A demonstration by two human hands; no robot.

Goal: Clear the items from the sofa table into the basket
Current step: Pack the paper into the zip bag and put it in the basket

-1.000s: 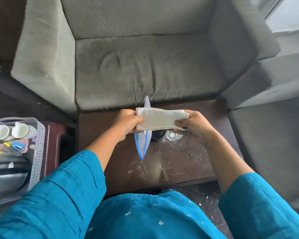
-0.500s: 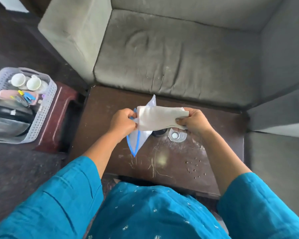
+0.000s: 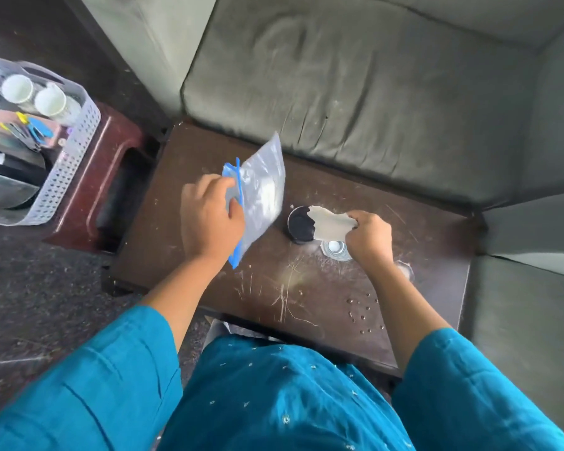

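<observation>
My left hand grips a clear plastic zip bag with a blue seal, held above the dark brown sofa table. My right hand pinches a crumpled beige cloth over the table's middle. Under the cloth stand a black round cup and a small clear glass. The grey perforated basket sits at the far left on a red-brown stool, with two white cups, clips and dark dishes in it.
A grey sofa runs along the table's far side, and another grey cushion flanks the right. Water drops and scratches mark the table near its front right. Dark floor lies between table and stool.
The hands have parted: my left hand took the zip bag left and up, my right hand kept the cloth, now bunched, lower right. The view tilted and shifted.
</observation>
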